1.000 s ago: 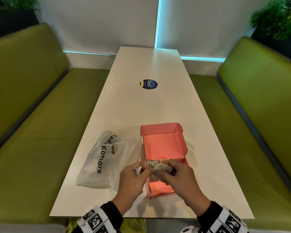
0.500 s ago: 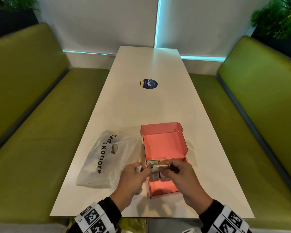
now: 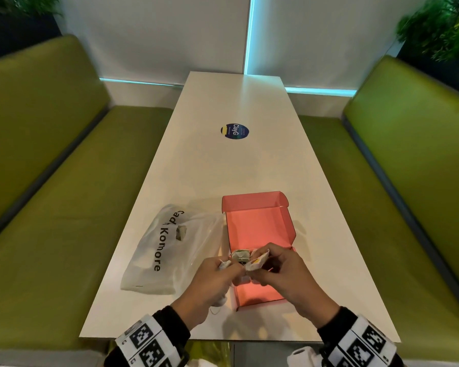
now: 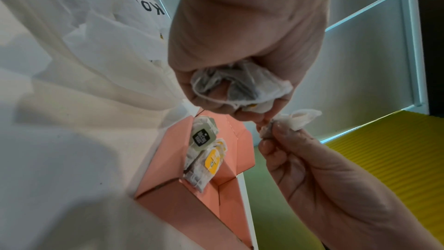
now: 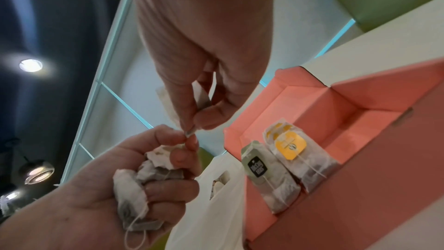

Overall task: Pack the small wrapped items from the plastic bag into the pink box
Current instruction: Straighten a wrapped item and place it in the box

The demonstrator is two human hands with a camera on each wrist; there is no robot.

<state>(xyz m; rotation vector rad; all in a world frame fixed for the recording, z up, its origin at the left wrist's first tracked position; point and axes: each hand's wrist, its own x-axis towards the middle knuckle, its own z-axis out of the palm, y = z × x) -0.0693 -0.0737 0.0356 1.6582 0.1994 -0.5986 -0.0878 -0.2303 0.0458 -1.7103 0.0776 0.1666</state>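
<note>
The open pink box lies near the table's front edge, with its lid folded back. Inside stand tea bags, one black-tagged and others yellow-tagged. Above the box's near-left part, my left hand grips a crumpled bunch of tea bags. My right hand pinches one tea bag between thumb and fingers, right against the left fingertips. The white plastic bag lies left of the box, with one item showing through its handle hole.
The long white table carries a round dark sticker at its middle. Green benches run along both sides. A wall with a lit blue strip closes the far end, and plants stand in both upper corners.
Both hands stay together over the box's near end. The right hand has shifted slightly, and the tea bag it pinches now shows a yellow tag toward the head camera.
</note>
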